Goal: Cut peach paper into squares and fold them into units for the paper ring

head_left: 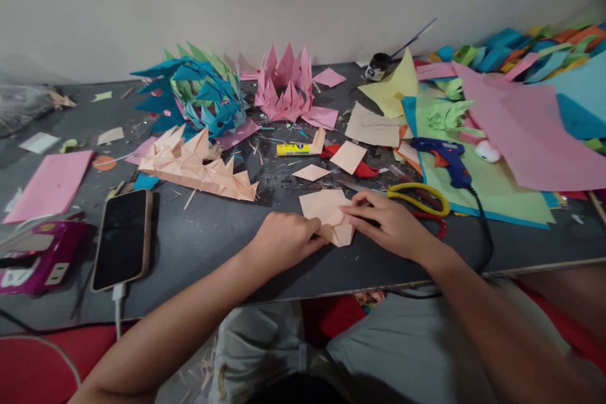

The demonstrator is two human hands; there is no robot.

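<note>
A peach sheet of paper (326, 203), partly folded along its near side, lies on the dark table close to the front edge. My left hand (286, 237) grips its left near edge, fingers curled and thumb pressed on the paper. From the right, my right hand (386, 224) pinches the folded part between thumb and fingertips. Just beyond the sheet are small peach paper pieces (311, 172) and a yellow glue stick (292, 149). Scissors with a yellow and red handle (419, 197) lie beside my right hand, partly hidden by it.
Folded peach (199, 167), blue-green (203, 95) and pink paper pieces (285, 85) stand toward the back. A blue glue gun (445, 158) rests on coloured sheets at right, its cord hanging over the edge. A phone (122, 237) and a purple power strip (45, 255) are at left.
</note>
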